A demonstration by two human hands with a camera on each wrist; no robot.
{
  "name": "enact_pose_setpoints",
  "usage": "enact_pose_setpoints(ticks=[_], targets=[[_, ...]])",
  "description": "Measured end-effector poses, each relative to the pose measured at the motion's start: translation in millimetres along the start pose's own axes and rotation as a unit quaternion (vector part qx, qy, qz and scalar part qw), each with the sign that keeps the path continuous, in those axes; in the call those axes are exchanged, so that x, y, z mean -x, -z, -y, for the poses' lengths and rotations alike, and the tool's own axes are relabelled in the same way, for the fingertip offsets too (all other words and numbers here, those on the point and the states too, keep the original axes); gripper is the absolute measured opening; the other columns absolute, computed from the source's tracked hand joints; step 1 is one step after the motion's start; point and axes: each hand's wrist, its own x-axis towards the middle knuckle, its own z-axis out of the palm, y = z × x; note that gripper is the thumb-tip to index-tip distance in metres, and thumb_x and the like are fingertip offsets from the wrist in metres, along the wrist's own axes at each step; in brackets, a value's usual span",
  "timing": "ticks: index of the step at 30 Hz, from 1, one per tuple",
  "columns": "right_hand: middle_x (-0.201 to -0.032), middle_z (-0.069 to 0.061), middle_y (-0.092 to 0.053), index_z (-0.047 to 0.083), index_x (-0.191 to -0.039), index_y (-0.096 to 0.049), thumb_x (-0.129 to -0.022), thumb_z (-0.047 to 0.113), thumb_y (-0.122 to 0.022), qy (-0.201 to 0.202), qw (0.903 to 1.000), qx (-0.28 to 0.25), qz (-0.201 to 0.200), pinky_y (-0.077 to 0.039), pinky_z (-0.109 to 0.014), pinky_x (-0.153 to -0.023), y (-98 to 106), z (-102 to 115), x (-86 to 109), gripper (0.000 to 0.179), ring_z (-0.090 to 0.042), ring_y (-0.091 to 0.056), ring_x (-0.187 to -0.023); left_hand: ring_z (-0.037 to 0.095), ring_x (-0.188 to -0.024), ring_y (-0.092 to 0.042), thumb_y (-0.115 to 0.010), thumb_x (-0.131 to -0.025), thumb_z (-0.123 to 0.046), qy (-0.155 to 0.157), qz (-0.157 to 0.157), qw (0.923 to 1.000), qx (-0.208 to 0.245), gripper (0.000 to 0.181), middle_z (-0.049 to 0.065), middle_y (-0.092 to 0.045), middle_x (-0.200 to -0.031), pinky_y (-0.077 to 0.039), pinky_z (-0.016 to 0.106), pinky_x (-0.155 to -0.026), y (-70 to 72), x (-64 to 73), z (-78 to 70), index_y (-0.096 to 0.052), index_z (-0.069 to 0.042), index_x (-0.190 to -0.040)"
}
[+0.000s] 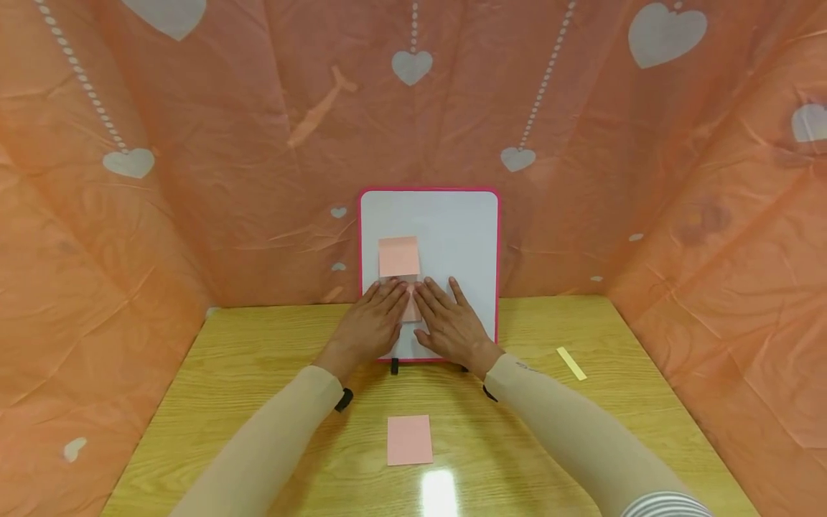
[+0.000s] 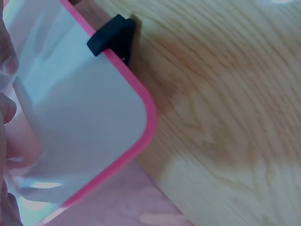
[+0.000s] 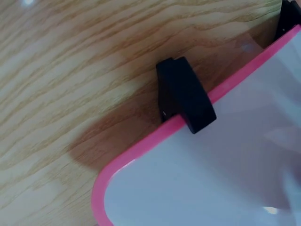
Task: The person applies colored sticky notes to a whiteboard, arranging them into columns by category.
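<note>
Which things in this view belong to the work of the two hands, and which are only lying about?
Part of the job:
left hand
right hand
whiteboard
upper pink note
lower pink note, between the hands
third pink note, on the table, probably

Lying about, apparently:
yellow strip, on the table

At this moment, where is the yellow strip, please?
In the head view, the yellow strip lies on the table, to the right of the whiteboard and the right hand.

left hand (image 1: 371,323) and right hand (image 1: 454,326), straight-fingered, nearly meet
</note>
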Motion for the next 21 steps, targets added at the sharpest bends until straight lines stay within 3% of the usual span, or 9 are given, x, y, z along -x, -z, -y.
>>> enact_pose_setpoints(ticks=[4, 13, 18, 21], targets=[[-0.176, -0.003, -0.020, 0.012, -0.168, -0.028, -0.109, 0.059, -0.037, 0.001, 1.0000, 0.001, 0.001, -0.010, -0.057, -0.134, 0, 1, -0.4, 0.076, -0.022, -0.012, -0.165, 0.028, -0.164, -0.018, -0.047, -0.112, -0.032, -0.002, 0.004, 1.0000, 0.001, 0.063, 0.011, -0.026, -0.174, -0.016, 0.049, -0.135, 2.5, 0.5, 1.4, -0.031, -0.004, -0.166], [-0.176, -0.003, -0.020, 0.011, -0.168, -0.027, -0.109, 0.060, -0.035, 0.004, 1.0000, 0.007, 0.001, -0.010, -0.057, -0.134, 0, 2, -1.2, 0.077, -0.022, -0.010, -0.166, 0.029, -0.163, -0.021, -0.051, -0.110, -0.028, 0.022, -0.006, 0.9996, 0.014, 0.061, 0.011, -0.030, -0.173, -0.019, 0.050, -0.134, -3.7, 26.7, 18.7, -0.036, -0.005, -0.164], [-0.176, -0.005, -0.019, 0.010, -0.168, -0.027, -0.109, 0.059, -0.038, 0.016, 0.9998, -0.003, -0.013, -0.011, -0.056, -0.134, 4, 8, -10.1, 0.077, -0.022, -0.011, -0.165, 0.030, -0.163, -0.024, -0.052, -0.109, -0.029, 0.013, -0.017, 0.9998, 0.005, 0.062, 0.012, -0.031, -0.173, -0.023, 0.050, -0.133, -6.9, 26.6, 19.1, -0.037, -0.004, -0.163], [-0.177, -0.005, -0.015, 0.010, -0.169, -0.023, -0.110, 0.058, -0.036, 0.022, 0.9997, -0.005, -0.001, -0.009, -0.056, -0.134, 6, 11, -16.3, 0.077, -0.023, -0.007, -0.166, 0.030, -0.162, -0.025, -0.054, -0.109, -0.029, 0.017, -0.017, 0.9997, -0.007, 0.062, 0.012, -0.032, -0.172, -0.025, 0.051, -0.132, -7.3, 25.4, 17.6, -0.037, -0.004, -0.163]])
